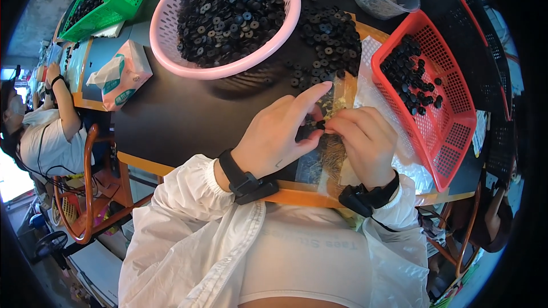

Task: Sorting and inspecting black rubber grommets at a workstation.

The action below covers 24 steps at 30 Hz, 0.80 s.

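My left hand point(277, 134) and my right hand point(368, 140) meet over the table's front part. Between their fingertips is a small black piece point(321, 125), mostly covered by the fingers. My left thumb and a curled finger hold it, while the left index finger points up and away. Pinched against its right side, my right thumb and fingers close on something too small to make out. Just below the right fingers lies a heap of thin brownish pins point(333, 157) on clear tape. Beyond the hands, loose black discs with centre holes point(328, 37) spread over the tabletop.
A pink colander point(160, 40) full of black discs stands at the far middle. On the right sits a red basket point(451, 137) with small black pieces. A clear bowl point(408, 3), a tissue pack point(127, 74) and green baskets point(117, 5) are farther off. At left sits another person point(48, 142).
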Tool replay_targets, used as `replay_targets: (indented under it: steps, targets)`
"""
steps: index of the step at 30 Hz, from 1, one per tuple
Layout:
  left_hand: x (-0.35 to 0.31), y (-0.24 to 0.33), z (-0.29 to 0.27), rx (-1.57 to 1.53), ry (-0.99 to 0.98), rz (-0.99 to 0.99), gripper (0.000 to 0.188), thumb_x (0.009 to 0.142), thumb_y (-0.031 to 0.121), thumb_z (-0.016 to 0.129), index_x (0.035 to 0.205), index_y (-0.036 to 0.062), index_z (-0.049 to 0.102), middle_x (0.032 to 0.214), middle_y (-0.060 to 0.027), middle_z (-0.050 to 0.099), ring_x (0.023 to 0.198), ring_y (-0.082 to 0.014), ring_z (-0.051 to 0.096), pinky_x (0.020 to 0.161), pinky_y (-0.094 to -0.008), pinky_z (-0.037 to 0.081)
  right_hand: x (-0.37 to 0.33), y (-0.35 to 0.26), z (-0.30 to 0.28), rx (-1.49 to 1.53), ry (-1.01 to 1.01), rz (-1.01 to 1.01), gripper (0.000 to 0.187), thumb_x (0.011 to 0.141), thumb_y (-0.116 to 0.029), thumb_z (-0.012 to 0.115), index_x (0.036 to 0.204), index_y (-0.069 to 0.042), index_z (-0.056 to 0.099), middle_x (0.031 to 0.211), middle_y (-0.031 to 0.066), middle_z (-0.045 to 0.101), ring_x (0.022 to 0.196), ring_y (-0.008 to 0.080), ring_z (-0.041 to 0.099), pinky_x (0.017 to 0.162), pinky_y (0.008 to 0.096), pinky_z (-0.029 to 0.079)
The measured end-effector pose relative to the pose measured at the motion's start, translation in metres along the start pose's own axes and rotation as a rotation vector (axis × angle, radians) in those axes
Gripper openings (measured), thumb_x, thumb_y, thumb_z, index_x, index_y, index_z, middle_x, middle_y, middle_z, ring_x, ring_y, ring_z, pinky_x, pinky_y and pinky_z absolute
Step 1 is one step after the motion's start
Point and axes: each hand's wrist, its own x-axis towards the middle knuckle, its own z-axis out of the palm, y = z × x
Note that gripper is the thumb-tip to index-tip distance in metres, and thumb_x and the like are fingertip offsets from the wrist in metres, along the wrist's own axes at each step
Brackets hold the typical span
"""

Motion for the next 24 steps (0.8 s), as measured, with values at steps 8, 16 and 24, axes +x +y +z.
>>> replay_targets:
  steps: [8,16,24]
  targets:
    - [-0.001,0.0,0.001,0.013,0.009,0.011,0.078,0.07,0.002,0.077,0.14,0.0085,0.045,0.088,-0.0029,0.066,0.069,-0.0158,0.053,0.067,-0.027,0.049,-0.001,-0.001,0.0,0.025,-0.005,0.016,0.02,0.065,-0.008,0.069,0.085,-0.009,0.069,0.089,0.0024,0.066,0.077,0.0211,0.063,0.064,0.0321,0.051]
    - [-0.003,0.003,0.002,-0.158,0.085,0.069,0.068,0.071,0.004,0.079,0.133,0.009,0.052,0.093,-0.0029,0.069,0.076,-0.0194,0.061,0.069,-0.0313,0.051,-0.008,0.001,-0.004,0.5,-0.013,0.16,0.028,0.078,-0.003,0.072,0.106,-0.007,0.071,0.095,0.0051,0.066,0.085,0.0189,0.063,0.072,0.0299,0.052]
    - [-0.006,-0.002,-0.007,-0.036,0.073,0.304,0.065,0.069,0.002,0.079,0.127,0.0031,0.05,0.086,-0.0057,0.072,0.092,-0.0204,0.051,0.085,-0.0335,0.04,-0.014,0.008,0.001,1.619,-0.314,0.729,0.026,0.099,-0.005,0.053,0.123,0.003,0.054,0.111,0.0105,0.066,0.094,0.0131,0.064,0.086,0.0278,0.052]
